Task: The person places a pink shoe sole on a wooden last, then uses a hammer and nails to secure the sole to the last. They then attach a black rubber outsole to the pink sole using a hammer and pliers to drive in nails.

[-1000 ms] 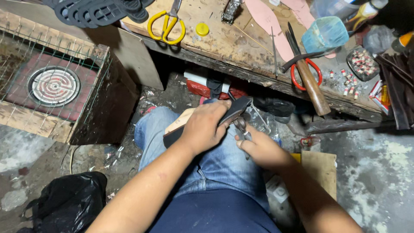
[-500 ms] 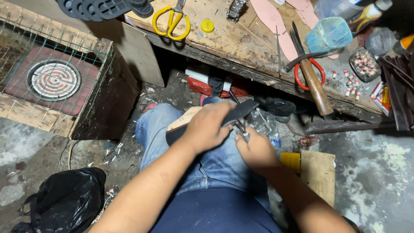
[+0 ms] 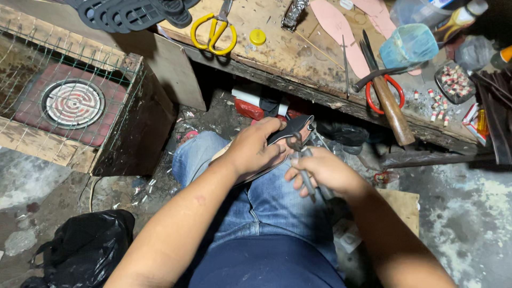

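My left hand (image 3: pixel 255 148) presses a shoe upper on a last (image 3: pixel 292 129) down onto my lap, the dark leather showing past my fingertips. My right hand (image 3: pixel 320 172) grips the handles of metal pliers (image 3: pixel 300 154), whose jaws touch the edge of the dark leather. Both hands rest over my jeans-covered thighs, just below the front edge of the wooden workbench (image 3: pixel 298 85).
On the bench lie yellow-handled scissors (image 3: pixel 214 33), a hammer (image 3: pixel 389 101), red-handled scissors (image 3: pixel 376 93), pink insoles (image 3: pixel 336 24), a blue cup (image 3: pixel 408 45) and a dish of small nails (image 3: pixel 453 80). A wire-covered box with a round heater coil (image 3: pixel 72 104) stands left; a black bag (image 3: pixel 82 248) lies on the floor.
The view has shifted slightly. My hands stay on the shoe, the right hand working the pliers a little lower against the leather edge.
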A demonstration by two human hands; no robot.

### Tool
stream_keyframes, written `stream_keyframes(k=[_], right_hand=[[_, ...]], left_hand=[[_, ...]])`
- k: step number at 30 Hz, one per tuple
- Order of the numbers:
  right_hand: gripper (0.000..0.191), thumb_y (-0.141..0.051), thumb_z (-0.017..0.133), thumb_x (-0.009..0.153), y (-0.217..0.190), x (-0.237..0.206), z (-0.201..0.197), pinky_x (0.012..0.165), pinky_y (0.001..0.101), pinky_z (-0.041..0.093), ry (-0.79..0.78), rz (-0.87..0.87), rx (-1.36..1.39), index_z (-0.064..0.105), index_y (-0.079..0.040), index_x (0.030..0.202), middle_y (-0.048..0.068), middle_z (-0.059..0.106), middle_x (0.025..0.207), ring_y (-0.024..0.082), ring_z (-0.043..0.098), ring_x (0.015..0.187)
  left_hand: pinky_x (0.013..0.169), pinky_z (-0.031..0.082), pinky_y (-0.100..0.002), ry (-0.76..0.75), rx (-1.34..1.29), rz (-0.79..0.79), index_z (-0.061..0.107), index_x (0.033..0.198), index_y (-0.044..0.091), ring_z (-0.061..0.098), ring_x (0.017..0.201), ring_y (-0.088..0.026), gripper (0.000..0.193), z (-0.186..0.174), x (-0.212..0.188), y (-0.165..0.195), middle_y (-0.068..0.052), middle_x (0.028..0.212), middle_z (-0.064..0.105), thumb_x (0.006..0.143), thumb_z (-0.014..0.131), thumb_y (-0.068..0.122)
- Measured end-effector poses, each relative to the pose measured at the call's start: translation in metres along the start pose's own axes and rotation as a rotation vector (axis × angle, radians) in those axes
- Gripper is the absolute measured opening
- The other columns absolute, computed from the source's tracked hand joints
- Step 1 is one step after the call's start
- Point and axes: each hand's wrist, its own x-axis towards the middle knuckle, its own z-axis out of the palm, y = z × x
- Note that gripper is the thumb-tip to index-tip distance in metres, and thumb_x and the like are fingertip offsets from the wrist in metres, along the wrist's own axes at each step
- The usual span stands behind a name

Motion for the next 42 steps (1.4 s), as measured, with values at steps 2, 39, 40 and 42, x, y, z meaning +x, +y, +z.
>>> stream_keyframes(k=[2,39,40,42], right_hand=[[0.044,-0.021,0.061,0.091,0.003,-0.007,0.002,0.085,0.0544,0.050,0.099,-0.195,-0.250,0.056,0.009,0.123,0.034,0.066,0.111,0.053,0.064,0.099],[0.030,-0.022,0.055,0.090,0.000,-0.021,0.036,0.089,0.0548,0.050,0.286,-0.169,-0.782,0.053,0.001,0.110,0.028,0.068,0.098,0.047,0.065,0.098],[0.030,-0.021,0.056,0.090,-0.001,-0.021,0.035,0.089,0.0548,0.050,0.281,-0.173,-0.785,0.053,0.001,0.109,0.028,0.068,0.097,0.048,0.065,0.098],[0.029,-0.021,0.054,0.090,-0.003,-0.021,0.032,0.090,0.0545,0.050,0.280,-0.187,-0.805,0.054,0.002,0.108,0.028,0.069,0.097,0.047,0.065,0.098]], left_hand=[[0.092,0.052,-0.044,0.000,0.055,0.006,0.063,0.122,0.005,0.064,0.110,-0.039,0.044,-0.001,-0.002,0.003,-0.016,0.122,0.066,0.082,0.075,0.020],[0.094,0.053,-0.039,-0.159,-0.175,0.052,0.058,0.135,0.003,0.067,0.111,-0.032,0.059,-0.006,-0.003,-0.005,-0.016,0.122,0.067,0.082,0.075,0.024],[0.094,0.053,-0.037,-0.185,-0.280,0.016,0.058,0.135,0.002,0.069,0.109,-0.029,0.059,-0.005,-0.001,-0.008,-0.016,0.121,0.068,0.084,0.074,0.024],[0.092,0.055,-0.033,-0.171,-0.356,-0.144,0.063,0.134,0.004,0.071,0.105,-0.024,0.051,0.001,0.005,-0.009,-0.014,0.117,0.073,0.087,0.066,0.025]])
